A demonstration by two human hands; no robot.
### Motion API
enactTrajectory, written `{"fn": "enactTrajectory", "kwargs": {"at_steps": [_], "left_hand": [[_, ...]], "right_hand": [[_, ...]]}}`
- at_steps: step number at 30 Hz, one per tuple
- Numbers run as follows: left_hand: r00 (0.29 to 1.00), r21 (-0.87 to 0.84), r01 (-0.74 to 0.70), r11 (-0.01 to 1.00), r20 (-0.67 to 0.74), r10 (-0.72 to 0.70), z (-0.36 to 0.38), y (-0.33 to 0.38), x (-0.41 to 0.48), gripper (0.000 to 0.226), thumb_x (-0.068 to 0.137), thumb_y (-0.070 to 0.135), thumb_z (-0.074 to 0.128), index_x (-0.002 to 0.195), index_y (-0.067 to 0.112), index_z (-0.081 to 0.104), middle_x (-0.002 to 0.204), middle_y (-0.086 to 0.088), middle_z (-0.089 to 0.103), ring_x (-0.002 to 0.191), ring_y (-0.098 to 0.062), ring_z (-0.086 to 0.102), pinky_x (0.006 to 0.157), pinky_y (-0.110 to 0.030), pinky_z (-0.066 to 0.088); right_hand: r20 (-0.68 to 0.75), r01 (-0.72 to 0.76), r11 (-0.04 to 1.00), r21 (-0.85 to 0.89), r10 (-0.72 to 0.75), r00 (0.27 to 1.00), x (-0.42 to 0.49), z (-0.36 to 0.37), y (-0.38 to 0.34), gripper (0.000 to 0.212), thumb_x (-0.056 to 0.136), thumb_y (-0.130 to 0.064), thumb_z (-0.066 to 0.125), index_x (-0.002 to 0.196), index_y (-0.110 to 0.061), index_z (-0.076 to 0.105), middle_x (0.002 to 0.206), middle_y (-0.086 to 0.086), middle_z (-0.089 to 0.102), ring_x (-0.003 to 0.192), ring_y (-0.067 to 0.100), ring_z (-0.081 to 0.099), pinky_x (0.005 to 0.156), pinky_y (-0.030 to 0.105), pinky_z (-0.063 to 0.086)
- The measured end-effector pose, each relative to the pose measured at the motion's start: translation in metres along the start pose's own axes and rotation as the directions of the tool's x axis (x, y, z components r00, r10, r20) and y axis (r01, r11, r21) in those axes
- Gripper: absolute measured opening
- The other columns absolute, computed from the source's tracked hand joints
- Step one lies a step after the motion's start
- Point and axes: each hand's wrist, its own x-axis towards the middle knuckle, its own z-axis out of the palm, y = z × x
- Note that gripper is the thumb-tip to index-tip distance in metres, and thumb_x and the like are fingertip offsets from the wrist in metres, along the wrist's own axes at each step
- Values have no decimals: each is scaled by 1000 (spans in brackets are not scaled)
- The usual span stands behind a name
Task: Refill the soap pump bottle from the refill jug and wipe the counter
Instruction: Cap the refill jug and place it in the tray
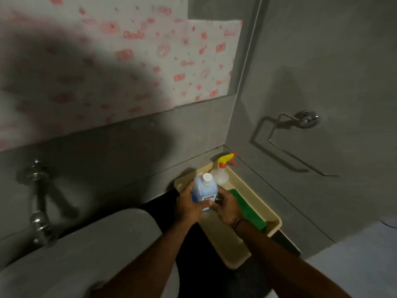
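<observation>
A blue refill jug (203, 190) with a white cap stands upright in the beige tray (219, 239) on the dark counter. My left hand (189, 206) wraps its left side. On the jug's lower right side my right hand (225, 208) presses its fingers. A green cloth (247, 206) lies in the tray just right of my right hand. Behind the jug stands a clear spray bottle (221, 175) with a yellow and red trigger head. No soap pump bottle is visible.
A grey basin (107, 244) sits at the lower left with a chrome tap (39, 214) on the wall behind it. A chrome ring holder (300, 134) hangs on the right wall. Patterned paper covers the wall above.
</observation>
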Motion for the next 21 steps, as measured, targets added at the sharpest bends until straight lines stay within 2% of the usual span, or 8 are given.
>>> {"fn": "enactTrajectory", "kwargs": {"at_steps": [3, 4, 8, 12, 13, 16, 19, 21], "left_hand": [[1000, 3, 8, 1000, -17, -8, 26, -15, 46, 95, 65, 19, 99, 148, 9, 53, 146, -14, 62, 133, -34, 60, 107, -52, 53], [999, -11, 21, 1000, -25, -22, 33, -20, 60, 93, 68, 16, 96, 149, 4, 50, 149, -17, 58, 136, -36, 56, 109, -52, 51], [993, -70, 118, 991, -11, -119, 50, -40, 100, 80, 86, -4, 80, 154, 2, 39, 158, -20, 47, 143, -42, 48, 113, -55, 46], [985, -116, 165, 980, -39, -170, 60, -59, 116, 75, 91, -6, 74, 156, 5, 39, 158, -19, 48, 141, -40, 50, 96, -32, 57], [982, -118, 177, 977, -45, -183, 63, -62, 118, 74, 91, -5, 74, 156, 6, 39, 158, -19, 48, 141, -40, 50, 96, -31, 56], [981, -111, 170, 979, -74, -178, 70, -72, 123, 75, 89, -4, 77, 154, 5, 42, 156, -19, 50, 141, -41, 51, 97, -27, 53], [977, -99, 184, 978, -90, -193, 72, -74, 126, 76, 86, -3, 80, 152, 5, 45, 154, -19, 53, 140, -40, 52, 108, -46, 50], [978, -107, 180, 978, -89, -189, 74, -73, 125, 73, 86, -5, 79, 151, 4, 46, 153, -19, 53, 140, -41, 52, 110, -48, 49]], "right_hand": [[79, -43, 997, 65, 38, 996, 49, 4, 32, 51, 94, -16, 72, 141, -10, 56, 134, 8, 67, 121, 25, 64, 104, 40, 53], [113, -56, 996, 73, 48, 992, 65, 6, 43, 50, 95, -15, 70, 143, -9, 54, 136, 10, 65, 124, 29, 62, 105, 43, 52], [150, -136, 987, 89, 122, 981, 108, 17, 77, 49, 98, -5, 65, 145, -4, 49, 141, 16, 59, 128, 34, 57, 90, 18, 54], [188, -118, 991, 70, 103, 977, 123, 26, 95, 49, 99, -7, 64, 146, -6, 50, 143, 15, 58, 128, 32, 57, 105, 38, 49], [193, -128, 989, 76, 111, 975, 126, 27, 99, 47, 99, -7, 63, 145, -7, 51, 142, 15, 59, 128, 33, 57, 106, 40, 49], [180, -134, 986, 100, 114, 977, 130, 32, 109, 40, 100, -7, 62, 139, -13, 56, 137, 13, 63, 126, 32, 59, 100, 33, 50], [156, -135, 979, 150, 112, 981, 132, 36, 116, 38, 100, -8, 62, 136, -18, 57, 136, 10, 63, 125, 30, 60, 97, 29, 46], [144, -132, 979, 157, 109, 984, 131, 38, 118, 40, 99, -8, 63, 136, -21, 57, 134, 5, 63, 126, 29, 59, 97, 28, 45]]}}
